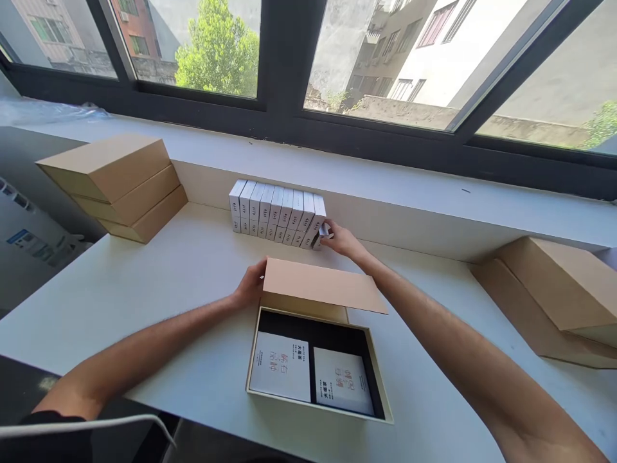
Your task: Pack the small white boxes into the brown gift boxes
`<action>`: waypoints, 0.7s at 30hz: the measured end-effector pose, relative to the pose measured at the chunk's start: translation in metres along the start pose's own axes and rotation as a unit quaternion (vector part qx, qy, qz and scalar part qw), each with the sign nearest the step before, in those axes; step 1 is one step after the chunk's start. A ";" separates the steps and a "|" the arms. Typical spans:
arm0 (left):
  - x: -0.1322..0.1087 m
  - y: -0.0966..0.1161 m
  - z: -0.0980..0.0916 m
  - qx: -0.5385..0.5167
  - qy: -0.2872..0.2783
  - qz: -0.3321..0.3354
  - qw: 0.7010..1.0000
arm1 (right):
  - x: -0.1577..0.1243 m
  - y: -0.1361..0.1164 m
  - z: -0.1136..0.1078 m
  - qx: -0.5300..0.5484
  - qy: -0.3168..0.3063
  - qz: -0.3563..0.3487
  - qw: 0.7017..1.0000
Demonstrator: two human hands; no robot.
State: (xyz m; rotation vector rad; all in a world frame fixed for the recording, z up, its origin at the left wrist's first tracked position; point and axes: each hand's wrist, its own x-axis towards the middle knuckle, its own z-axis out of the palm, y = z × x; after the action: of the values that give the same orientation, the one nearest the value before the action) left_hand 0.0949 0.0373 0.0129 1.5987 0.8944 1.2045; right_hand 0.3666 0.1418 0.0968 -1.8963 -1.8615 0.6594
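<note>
An open cardboard gift box [380,405] sits on the table in front of me, its hinged lid [322,283] raised along the far side. Inside, on a black insert, lie two white printed packs, the left pack [279,366] and the right pack [343,379]. My left hand [250,283] is closed on the left edge of the lid, some fingers hidden behind it. Beyond the box stands a two-high row of small white boxes [272,209]. At the row's right end, my right hand [340,238] pinches a small white box [323,229], which its fingers partly cover.
Three stacked brown boxes [130,186] stand at the back left of the white table [202,373]. More brown boxes [559,296] are at the right. A ledge [385,173] runs below the windows. A white cable [120,421] crosses the lower left.
</note>
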 end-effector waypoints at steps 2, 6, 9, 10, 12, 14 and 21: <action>0.001 -0.002 0.000 -0.001 0.001 0.001 1.000 | -0.003 0.009 0.000 0.010 0.006 -0.004 1.000; 0.000 -0.002 0.000 0.004 0.005 -0.003 1.000 | -0.010 0.024 0.001 0.055 0.032 0.012 0.998; 0.000 -0.002 0.000 0.009 0.006 0.002 1.000 | -0.017 0.031 0.006 0.105 0.056 0.045 0.992; -0.001 -0.002 0.001 0.012 0.006 0.006 1.000 | -0.021 0.034 0.008 0.126 0.059 0.055 0.989; -0.001 -0.003 0.000 0.018 0.008 0.013 1.000 | -0.030 0.039 0.006 0.168 0.066 0.063 0.981; 0.000 -0.004 0.000 0.021 0.006 0.020 1.000 | -0.042 0.046 -0.003 0.206 0.087 0.058 0.973; -0.001 -0.009 -0.002 0.020 0.004 0.023 1.000 | -0.108 0.044 -0.095 0.260 0.309 -0.042 0.914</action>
State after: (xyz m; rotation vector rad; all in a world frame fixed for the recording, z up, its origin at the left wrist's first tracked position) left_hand 0.0928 0.0400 0.0041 1.6550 0.8952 1.2333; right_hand 0.4581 0.0361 0.1532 -1.4349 -1.2034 0.4001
